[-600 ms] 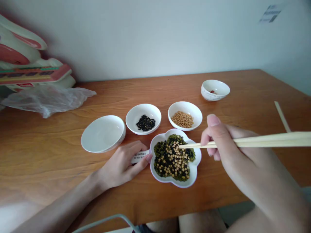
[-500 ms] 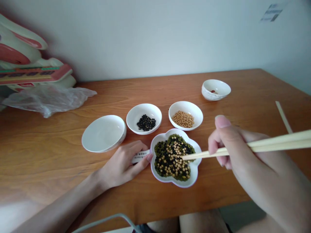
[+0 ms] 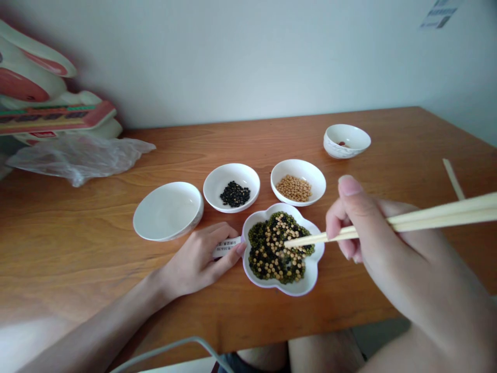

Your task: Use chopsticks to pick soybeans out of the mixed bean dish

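Note:
My left hand [image 3: 205,256] rests on the table, its thumb and fingers closed at the left side of a white flower-shaped dish [image 3: 310,275]. Part of a white strip with printed characters [image 3: 226,246] shows between those fingers. Green, black and tan beans [image 3: 277,248] lie mixed in the dish. In my right hand [image 3: 373,223] is a pair of pale chopsticks [image 3: 427,217], their tips close together down among the beans. Behind the dish stand a white bowl of black beans [image 3: 235,194] and another of tan soybeans [image 3: 294,188].
At the left is a bare white bowl [image 3: 166,212]. Farther back right stands a white bowl [image 3: 345,142] with a few reddish bits. A thin pale strip [image 3: 453,178] lies at the right. A clear plastic bag [image 3: 81,158] sits before a rabbit figure [image 3: 46,98]. A cable [image 3: 194,340] crosses the front edge.
The chopstick tips have moved slightly left and up within the beans, my right hand going with them. The beans near the tips have shifted. My left hand keeps its hold.

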`<state>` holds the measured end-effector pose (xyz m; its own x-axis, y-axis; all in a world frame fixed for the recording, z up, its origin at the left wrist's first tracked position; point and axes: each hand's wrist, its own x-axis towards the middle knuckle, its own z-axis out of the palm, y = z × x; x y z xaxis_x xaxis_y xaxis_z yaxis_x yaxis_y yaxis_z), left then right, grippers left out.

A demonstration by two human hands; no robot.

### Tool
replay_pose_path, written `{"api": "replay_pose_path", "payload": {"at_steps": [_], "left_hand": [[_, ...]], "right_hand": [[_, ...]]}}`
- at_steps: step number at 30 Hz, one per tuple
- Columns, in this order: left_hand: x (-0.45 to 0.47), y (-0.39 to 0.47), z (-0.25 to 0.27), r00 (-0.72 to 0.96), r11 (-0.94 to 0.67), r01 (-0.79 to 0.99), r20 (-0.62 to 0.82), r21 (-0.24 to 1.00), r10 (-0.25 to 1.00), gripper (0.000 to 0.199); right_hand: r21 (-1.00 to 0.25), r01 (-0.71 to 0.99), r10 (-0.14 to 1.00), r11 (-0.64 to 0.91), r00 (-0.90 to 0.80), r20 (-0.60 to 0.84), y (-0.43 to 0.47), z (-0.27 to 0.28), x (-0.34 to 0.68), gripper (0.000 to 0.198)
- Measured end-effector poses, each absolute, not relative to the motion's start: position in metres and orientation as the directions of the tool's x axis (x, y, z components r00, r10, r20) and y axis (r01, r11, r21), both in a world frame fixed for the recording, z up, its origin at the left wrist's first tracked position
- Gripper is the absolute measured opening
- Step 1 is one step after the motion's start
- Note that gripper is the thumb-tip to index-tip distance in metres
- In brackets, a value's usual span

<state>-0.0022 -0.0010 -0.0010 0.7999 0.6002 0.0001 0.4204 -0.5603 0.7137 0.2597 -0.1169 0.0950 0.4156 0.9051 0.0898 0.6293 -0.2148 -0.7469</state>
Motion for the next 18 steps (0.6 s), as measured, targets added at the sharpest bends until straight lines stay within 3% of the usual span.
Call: {"api": "replay_pose_path", "payload": {"at_steps": [6, 12, 18], "left_hand": [[-0.001, -0.001, -0.001, 0.796, -0.548, 0.420, -0.004, 0.723, 0.605, 0.021], [-0.002, 0.000, 0.001, 0.794, -0.537, 0.428, -0.019, 0.727, 0.607, 0.022], [-0.002, -0.001, 0.001, 0.791, -0.527, 0.429, -0.023, 0.734, 0.611, 0.023]], "right_hand": [[-0.793, 0.594, 0.988, -0.134, 0.141, -0.062, -0.110, 0.091, 0.250, 0.055], [-0.810, 0.573, 0.956, -0.127, 0.289, 0.055, -0.100, 0.088, 0.251, 0.047], [-0.863, 0.504, 0.999, -0.033, 0.041, -0.015, -0.099, 0.092, 0.241, 0.049]]}}
